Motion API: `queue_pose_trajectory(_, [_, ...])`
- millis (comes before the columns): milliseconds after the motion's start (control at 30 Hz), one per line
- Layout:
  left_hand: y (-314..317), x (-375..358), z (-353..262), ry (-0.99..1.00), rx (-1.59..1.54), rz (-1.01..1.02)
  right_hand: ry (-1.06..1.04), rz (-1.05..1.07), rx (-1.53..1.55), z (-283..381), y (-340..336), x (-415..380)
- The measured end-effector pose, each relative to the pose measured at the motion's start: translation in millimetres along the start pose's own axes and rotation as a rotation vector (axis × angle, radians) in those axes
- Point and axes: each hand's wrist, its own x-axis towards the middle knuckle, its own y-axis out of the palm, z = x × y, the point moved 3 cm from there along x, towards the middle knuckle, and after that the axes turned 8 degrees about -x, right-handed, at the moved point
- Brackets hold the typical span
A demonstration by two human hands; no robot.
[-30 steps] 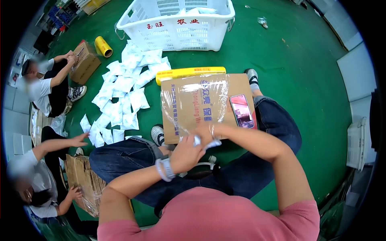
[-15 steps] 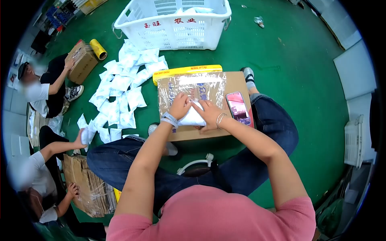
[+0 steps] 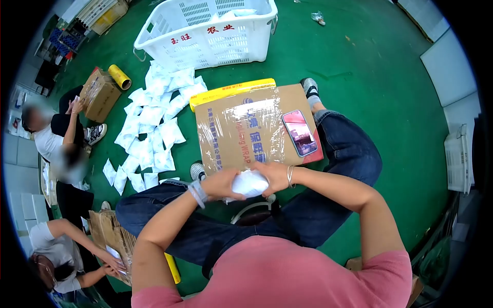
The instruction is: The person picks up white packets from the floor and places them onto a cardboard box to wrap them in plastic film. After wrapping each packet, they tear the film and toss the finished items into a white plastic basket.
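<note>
A white packet is between my two hands just over the near edge of a cardboard box. Fingers of my left hand curl around its left side. On the other side, my right hand grips the packet's right end. The box top carries printed lettering and a shiny layer of clear film. A phone with a lit pinkish screen lies on the box's right part. Along the far edge of the box rests a yellow roll.
Many white packets lie heaped on the green floor to the left. A white plastic crate with packets inside stands beyond. Two people sit at the left; one works at another box, the other handles a packet over flattened cardboard.
My hands have drawn the white packet off the box top toward me and lifted it at the near edge. At lower left, a co-worker's hands have come together over the cardboard.
</note>
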Motion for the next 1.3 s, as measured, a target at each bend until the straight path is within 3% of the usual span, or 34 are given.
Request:
queue_pose_trajectory(67, [-17, 14, 7, -0.105, 0.009, 0.213, -0.091, -0.168, 0.04, -7, -9, 3])
queue_pose_trajectory(100, [-25, 22, 25, -0.178, -0.175, 0.235, 0.004, -0.141, 0.181, -5, -25, 4])
queue_pose_trajectory(133, [-31, 29, 46, -0.253, -0.361, 0.255, -0.04, -0.269, 0.161, -14, -34, 11])
queue_pose_trajectory(200, [-58, 38, 67, -0.385, -0.389, 0.146, -0.022, -0.412, 0.14, -20, -48, 24])
queue_pose_trajectory(333, [-83, 70, 77, -0.341, -0.084, 0.158, 0.061, -0.518, -0.138, -47, -40, 57])
queue_pose_trajectory(400, [-79, 78, 58, -0.164, 0.188, -0.361, 0.123, -0.516, -0.258, -51, -45, 65])
queue_pose_trajectory(433, [-64, 81, 54, -0.087, 0.254, -0.519, 0.201, -0.446, -0.355, -53, -45, 69])
queue_pose_trajectory(467, [-41, 81, 64, 0.109, 0.124, -0.601, 0.273, -0.382, -0.452, -56, -50, 75])
queue_pose_trajectory(500, [-27, 74, 40, 0.212, 0.175, -0.473, 0.315, -0.369, -0.484, -53, -54, 79])
queue_pose_trajectory(533, [-19, 60, 13, 0.221, 0.241, -0.521, 0.339, -0.364, -0.515, -49, -59, 86])
queue_pose_trajectory(567, [-11, 57, 15, 0.175, 0.354, -0.46, 0.371, -0.198, -0.402, -61, -59, 98])
queue_pose_trajectory(600, [-9, 55, 19, 0.238, 0.385, -0.461, 0.497, -0.296, -0.353, -64, -65, 108])
queue_pose_trajectory(633, [-9, 53, 17, 0.215, 0.442, -0.487, 0.537, -0.218, -0.327, -75, -65, 121])
queue_pose_trajectory(700, [-10, 65, 29, 0.052, 0.419, -0.275, 0.514, -0.171, -0.385, -89, -60, 132])
queue_pose_trajectory(733, [-4, 68, 43, 0.159, 0.47, -0.381, 0.517, -0.227, -0.33, -118, -49, 145])
queue_pose_trajectory(767, [-4, 68, 44, 0.145, 0.506, -0.416, 0.511, -0.144, -0.452, -113, -56, 148])
queue_pose_trajectory(800, [-5, 66, 40, 0.133, 0.437, -0.415, 0.497, -0.063, -0.574, -107, -65, 152])
queue_pose_trajectory(833, [-2, 68, 40, 0.061, 0.311, -0.312, 0.615, 0.03, -0.596, -106, -68, 148])
queue_pose_trajectory(900, [-1, 54, 28, 0.06, 0.264, -0.16, 0.599, 0.04, -0.645, -115, -64, 153])
queue_pose_trajectory(933, [0, 48, 26, 0.093, 0.235, -0.07, 0.598, 0.068, -0.685, -130, -56, 155])
queue_pose_trajectory(967, [2, 39, 25, 0.144, 0.142, 0.009, 0.623, -0.123, -0.676, -155, -43, 160])
queue_pose_trajectory(1000, [8, 30, 25, 0.193, 0.043, 0.091, 0.627, -0.124, -0.691, -148, -49, 155])
queue_pose_trajectory(1033, [17, 23, 18, 0.373, -0.154, 0.242, 0.625, -0.134, -0.63, -139, -50, 150])
queue_pose_trajectory(1067, [29, 12, 18, 0.296, -0.056, 0.383, 0.621, -0.146, -0.566, -130, -53, 145])
queue_pose_trajectory(1100, [37, -3, 21, 0.199, -0.248, 0.585, 0.562, -0.064, -0.476, -131, -54, 141])
queue_pose_trajectory(1133, [37, -26, 19, 0.09, -0.42, 0.632, 0.564, -0.069, -0.482, -132, -50, 135])
queue_pose_trajectory(1167, [39, -46, 22, -0.063, -0.7, 0.767, 0.487, -0.168, -0.356, -130, -45, 127])
queue_pose_trajectory(1233, [25, -83, 26, -0.039, -0.662, 0.795, 0.332, -0.314, -0.119, -128, -36, 111])
queue_pose_trajectory(1267, [1, -116, -3, -0.301, -0.741, 0.721, 0.334, -0.318, -0.121, -128, -32, 101])
queue_pose_trajectory(1300, [6, -140, -5, -0.391, -1.226, 0.663, 0.198, -0.411, -0.122, -124, -31, 90])
